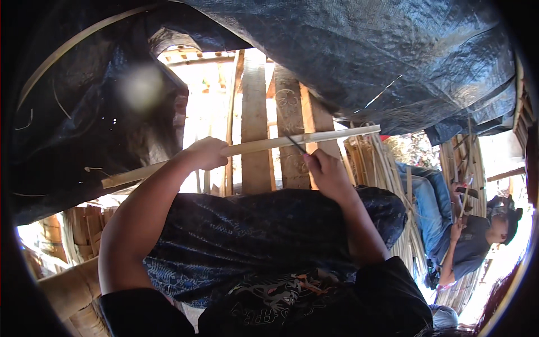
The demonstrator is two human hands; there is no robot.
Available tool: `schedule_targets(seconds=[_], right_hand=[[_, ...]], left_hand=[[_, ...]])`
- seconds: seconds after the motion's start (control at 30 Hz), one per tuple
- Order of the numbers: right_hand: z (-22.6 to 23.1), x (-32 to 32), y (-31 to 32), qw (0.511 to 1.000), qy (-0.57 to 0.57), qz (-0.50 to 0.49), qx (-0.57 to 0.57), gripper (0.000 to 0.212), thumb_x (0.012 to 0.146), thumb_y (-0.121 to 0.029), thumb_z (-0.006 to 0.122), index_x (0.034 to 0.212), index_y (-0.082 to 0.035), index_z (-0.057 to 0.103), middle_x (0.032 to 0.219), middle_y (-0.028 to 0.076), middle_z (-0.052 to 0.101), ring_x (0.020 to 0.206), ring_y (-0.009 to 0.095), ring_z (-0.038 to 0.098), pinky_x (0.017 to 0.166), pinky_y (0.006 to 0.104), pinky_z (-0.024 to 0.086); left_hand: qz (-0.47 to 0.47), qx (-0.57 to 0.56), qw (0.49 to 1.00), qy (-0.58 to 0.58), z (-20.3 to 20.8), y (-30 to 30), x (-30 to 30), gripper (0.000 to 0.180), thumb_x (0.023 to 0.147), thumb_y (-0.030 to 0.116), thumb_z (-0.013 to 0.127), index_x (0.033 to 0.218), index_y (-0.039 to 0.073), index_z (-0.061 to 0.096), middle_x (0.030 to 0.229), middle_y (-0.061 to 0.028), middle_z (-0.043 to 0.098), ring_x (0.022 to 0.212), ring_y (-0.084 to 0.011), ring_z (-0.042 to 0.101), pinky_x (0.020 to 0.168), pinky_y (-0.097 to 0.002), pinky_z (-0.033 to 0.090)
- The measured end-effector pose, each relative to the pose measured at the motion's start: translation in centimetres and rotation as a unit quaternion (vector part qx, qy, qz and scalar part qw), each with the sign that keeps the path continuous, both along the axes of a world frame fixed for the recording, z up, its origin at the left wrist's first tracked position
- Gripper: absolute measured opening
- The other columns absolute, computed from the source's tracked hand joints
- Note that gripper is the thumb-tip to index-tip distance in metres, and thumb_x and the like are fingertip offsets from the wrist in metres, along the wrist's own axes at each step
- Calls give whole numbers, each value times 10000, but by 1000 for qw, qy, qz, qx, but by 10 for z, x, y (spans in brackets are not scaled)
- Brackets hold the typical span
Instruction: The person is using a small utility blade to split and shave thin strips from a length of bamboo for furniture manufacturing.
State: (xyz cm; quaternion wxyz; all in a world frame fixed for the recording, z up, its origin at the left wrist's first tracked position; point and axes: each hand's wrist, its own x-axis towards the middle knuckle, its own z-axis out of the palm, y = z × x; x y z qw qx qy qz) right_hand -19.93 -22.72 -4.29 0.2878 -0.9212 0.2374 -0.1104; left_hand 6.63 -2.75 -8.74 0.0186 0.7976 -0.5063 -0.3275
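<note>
A dark plastic tarp fills the top of the frame and hangs down the left side, with bright daylight showing through a gap at upper centre. Behind that gap stand upright wooden planks, pale and weathered.

Across the lower middle of the frame lies the person's raised leg in dark patterned shorts, with a black printed shirt at the bottom edge. Both bare forearms rise from the lower edge toward the centre.

At the right edge a second person sits among stacked bamboo strips, wearing blue trousers and a dark shirt, with both hands on a thin strip.

A long, pale bamboo stick runs across the centre of the frame, sloping from lower left up to upper right, in front of the planks and above the knee. The left hand is clenched around the stick, left of centre, fingers wrapped fully over it. The right hand sits just below the stick, right of centre, its fingers closed around a thin dark blade whose tip meets the stick's lower edge.
</note>
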Motion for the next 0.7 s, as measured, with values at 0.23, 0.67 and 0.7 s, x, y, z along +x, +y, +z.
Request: schedule_targets(seconds=[0.23,0.67,0.7], right_hand=[[-26,10,11,997,19,22,-70,291,956,-292,515,915,-4,536,684,217,612,652,419,614,580,526,474],[-43,7,-24,981,131,-100,-100,304,980,-266,414,898,0,535,681,249,622,646,437,636,593,520,519],[-45,9,-29,977,143,-123,-104,301,979,-254,413,880,0,540,677,252,621,632,428,636,576,507,521]], left_hand=[[24,-68,997,1,22,-8,-25,232,828,201,620,919,-9,656,880,-222,659,863,-372,652,784,-465,510],[0,-40,997,-73,53,-14,-45,229,902,233,587,984,19,580,803,-175,652,802,-364,651,730,-485,501],[-3,-38,997,-72,50,-13,-43,229,902,233,587,984,19,580,803,-175,652,802,-364,651,730,-485,501]])
